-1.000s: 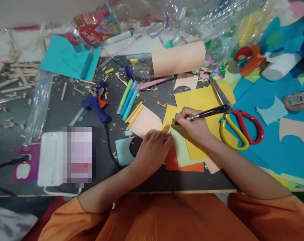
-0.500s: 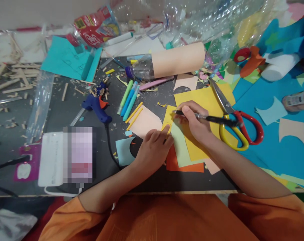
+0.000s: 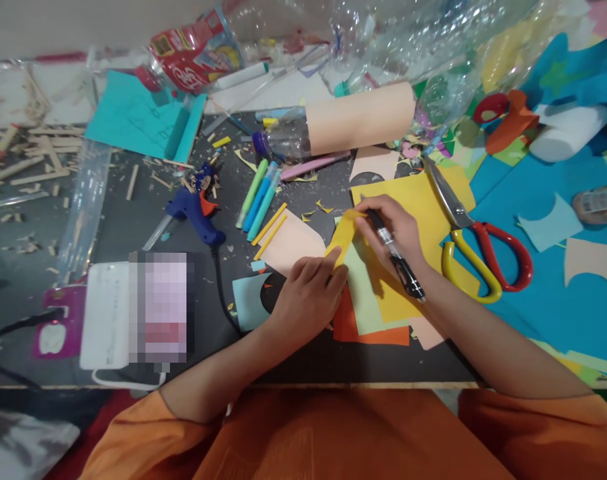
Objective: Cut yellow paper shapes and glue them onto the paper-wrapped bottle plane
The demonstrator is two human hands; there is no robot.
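My left hand (image 3: 311, 290) rests on the lower end of a small yellow paper piece (image 3: 342, 237), fingertips pressing on it. My right hand (image 3: 396, 233) is closed on a black and silver pen (image 3: 394, 257), which slants down toward my wrist. Its thumb and finger touch the raised upper end of the small yellow piece. Under the hands lie a larger yellow sheet (image 3: 428, 200), a pale green sheet (image 3: 366, 307) and an orange sheet (image 3: 351, 327).
Open scissors (image 3: 463, 220) lie right of my right hand. Left are a blue glue gun (image 3: 196, 217), markers (image 3: 258, 200) and a phone (image 3: 166, 307). A paper-wrapped bottle (image 3: 358, 120) lies behind; a blue sheet (image 3: 548, 280) spreads at right.
The pen has swung from roughly level, tip near the small yellow piece, to slanting back along my right palm. My right fingers now touch that piece's upper end, which has lifted.
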